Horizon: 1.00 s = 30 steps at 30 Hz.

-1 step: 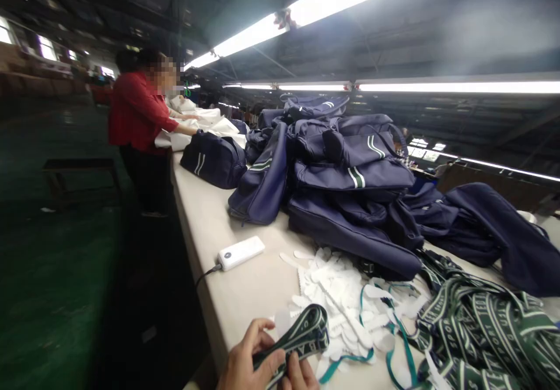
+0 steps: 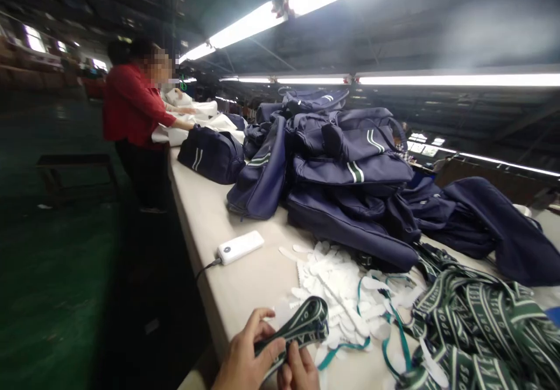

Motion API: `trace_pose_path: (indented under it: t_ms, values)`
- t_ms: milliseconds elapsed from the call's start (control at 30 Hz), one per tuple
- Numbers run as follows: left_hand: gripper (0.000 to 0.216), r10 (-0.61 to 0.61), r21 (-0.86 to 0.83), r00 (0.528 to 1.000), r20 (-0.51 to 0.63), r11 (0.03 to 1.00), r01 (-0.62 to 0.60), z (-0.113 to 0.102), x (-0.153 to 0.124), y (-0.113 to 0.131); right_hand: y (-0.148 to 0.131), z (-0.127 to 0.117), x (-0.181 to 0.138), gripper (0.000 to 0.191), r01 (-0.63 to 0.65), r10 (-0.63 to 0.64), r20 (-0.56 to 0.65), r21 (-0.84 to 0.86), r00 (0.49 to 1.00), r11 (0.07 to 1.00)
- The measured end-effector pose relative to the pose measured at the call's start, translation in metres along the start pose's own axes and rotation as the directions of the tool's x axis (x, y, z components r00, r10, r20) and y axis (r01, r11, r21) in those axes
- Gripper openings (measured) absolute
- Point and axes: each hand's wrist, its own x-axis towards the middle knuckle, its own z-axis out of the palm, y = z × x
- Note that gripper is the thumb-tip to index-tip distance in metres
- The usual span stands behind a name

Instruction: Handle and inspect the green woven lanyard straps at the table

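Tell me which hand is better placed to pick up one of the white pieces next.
Probably the right hand. It sits on the side of the folded strap nearest the white pieces. The left hand grips the strap from the table's outer edge, farther away.

Both hands bare, left hand [image 2: 245, 361] & right hand [image 2: 300, 372]: no gloves, rings or sleeves visible.

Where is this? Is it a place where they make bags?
Probably yes, a bag factory or sewing workshop. A heap of matching navy bags lies on a long work table, with piles of green striped strap beside it. Another person in a red top works further along under strip lights.
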Motion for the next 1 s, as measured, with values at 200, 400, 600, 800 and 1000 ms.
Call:
trace_pose_path:
  t_ms: [200,400,600,800,1000]
  values:
    - [0.033,-0.066,-0.028,0.96,0.27,0.997,0.076,-0.014,0.01,0.021,-0.025,0.013,-0.019,0.057,-0.11,0.111,-0.003,0.133,0.994,0.985]
    - [0.031,-0.093,-0.022,0.992,0.085,0.995,0.095,-0.012,0.001,0.011,-0.029,0.006,-0.017,0.044,-0.015,0.018,0.041,-0.081,0.999,0.997]
    - [0.04,-0.125,0.05,0.991,-0.053,0.991,0.127,-0.017,0.001,0.006,-0.035,0.006,-0.024,0.033,-0.02,0.032,0.055,-0.191,0.998,0.981]
    - [0.044,-0.142,0.115,0.99,-0.003,0.983,0.141,-0.021,-0.005,-0.004,-0.029,0.006,-0.041,0.03,0.037,-0.055,-0.094,-0.181,0.994,0.983]
    - [0.041,-0.207,0.15,0.973,0.101,0.97,0.191,-0.018,-0.014,-0.007,-0.03,0.001,-0.049,0.029,-0.028,0.024,-0.09,-0.04,0.996,0.999]
